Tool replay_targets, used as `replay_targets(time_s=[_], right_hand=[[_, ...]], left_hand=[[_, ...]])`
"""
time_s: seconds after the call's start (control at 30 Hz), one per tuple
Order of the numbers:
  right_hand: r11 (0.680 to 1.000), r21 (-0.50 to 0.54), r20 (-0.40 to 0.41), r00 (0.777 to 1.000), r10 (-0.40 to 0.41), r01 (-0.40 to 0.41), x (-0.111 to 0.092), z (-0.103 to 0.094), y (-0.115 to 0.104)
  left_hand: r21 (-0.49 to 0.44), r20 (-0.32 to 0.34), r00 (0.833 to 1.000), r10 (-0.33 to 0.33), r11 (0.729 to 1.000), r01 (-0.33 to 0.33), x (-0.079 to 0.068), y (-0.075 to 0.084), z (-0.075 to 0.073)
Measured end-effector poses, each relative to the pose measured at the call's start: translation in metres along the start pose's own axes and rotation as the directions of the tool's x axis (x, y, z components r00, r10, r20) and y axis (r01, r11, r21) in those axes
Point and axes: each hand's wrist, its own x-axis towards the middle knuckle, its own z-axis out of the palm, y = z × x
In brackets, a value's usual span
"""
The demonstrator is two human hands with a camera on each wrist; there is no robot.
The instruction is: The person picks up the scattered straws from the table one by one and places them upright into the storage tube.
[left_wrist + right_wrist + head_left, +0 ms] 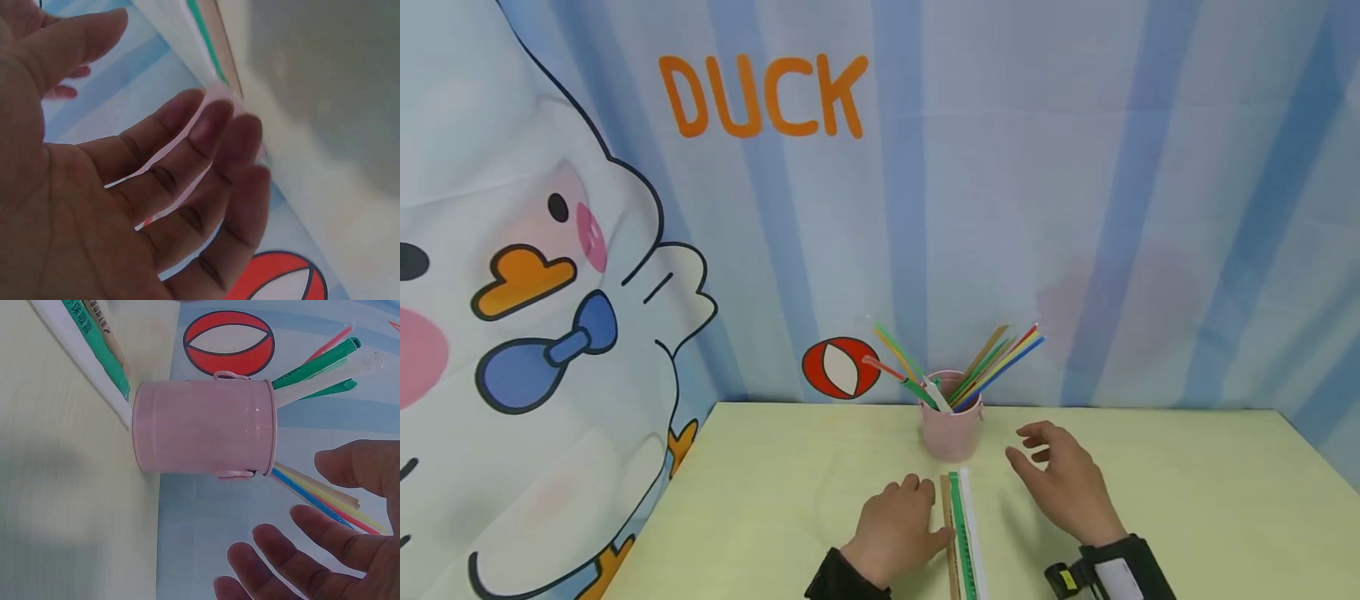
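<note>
A pink bucket stands near the back of the table, and drinking straws of several colours lean out of it both ways. In front of it three wrapped straws lie side by side: a brown one, a green one and a white one. My left hand is just left of them, palm down, its thumb tip at the brown wrapper; whether it touches cannot be made out. To the right of the bucket hovers my right hand, fingers loosely bent and apart, holding nothing.
The pale yellow table ends at a blue striped curtain behind the bucket. A large printed duck covers the curtain at left. A black strap with a small device sits on the right wrist.
</note>
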Motion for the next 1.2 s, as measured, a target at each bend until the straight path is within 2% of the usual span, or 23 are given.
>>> replay_targets(time_s=[0.17, 0.33, 0.43, 0.63, 0.87, 1.0, 1.2], right_hand=[[1.000, -0.019, 0.022, 1.000, 0.001, -0.001, 0.002, 0.002, 0.001], [1.000, -0.028, 0.022, 1.000, -0.014, 0.015, 0.003, 0.004, 0.001], [0.999, -0.032, 0.020, 1.000, -0.021, 0.022, 0.004, 0.004, 0.002], [0.999, -0.039, 0.026, 1.000, -0.017, 0.018, 0.004, 0.002, 0.003], [1.000, -0.031, 0.042, 0.999, 0.005, -0.004, 0.003, 0.002, 0.007], [1.000, -0.028, 0.049, 0.999, 0.010, -0.009, 0.003, 0.003, 0.009], [0.999, -0.030, 0.060, 0.998, 0.015, -0.013, 0.003, 0.005, 0.013]], left_hand=[[-0.025, 0.050, 0.999, -0.021, 0.999, 0.023, 0.003, 0.005, 0.019], [-0.094, 0.032, 0.999, -0.030, 0.995, 0.033, 0.001, 0.004, 0.025], [-0.132, 0.031, 0.998, -0.053, 0.990, 0.056, -0.001, 0.002, 0.023], [-0.182, 0.071, 0.993, -0.100, 0.977, 0.111, -0.001, -0.004, 0.019], [-0.221, 0.145, 0.983, -0.113, 0.965, 0.144, -0.002, -0.007, 0.012], [-0.226, 0.156, 0.982, -0.107, 0.964, 0.141, -0.003, -0.010, 0.005], [-0.252, 0.107, 0.992, -0.066, 0.963, 0.091, -0.005, -0.013, -0.011]])
